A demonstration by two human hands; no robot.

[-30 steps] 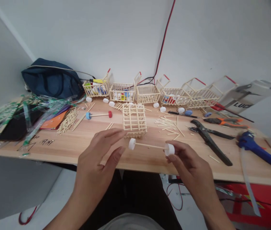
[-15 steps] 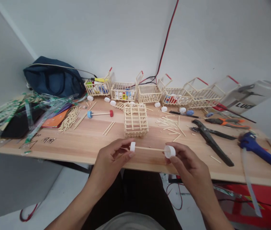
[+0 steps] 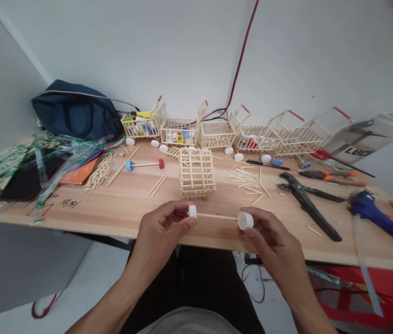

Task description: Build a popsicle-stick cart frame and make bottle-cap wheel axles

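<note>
A thin wooden stick (image 3: 217,216) with a white cap at each end is held level over the table's front edge. My left hand (image 3: 163,232) pinches the left white cap (image 3: 192,212) between thumb and fingers. On the other end, the thumb and fingers of my right hand (image 3: 273,239) close on the right white cap (image 3: 245,221). Just beyond the hands stands a small stick-built cage (image 3: 197,174). Another stick axle (image 3: 146,164), with a blue and a red cap, lies behind and left of my left hand.
Small stick carts (image 3: 217,134) line the wall. Loose sticks (image 3: 99,174) lie left and right of the cage. Pliers (image 3: 332,176), a black-handled cutter (image 3: 309,206) and a blue glue gun (image 3: 377,218) are at right. A dark blue bag (image 3: 76,111) sits back left.
The view has shifted slightly. Both hands keep their grip on the capped stick, which stays in nearly the same place.
</note>
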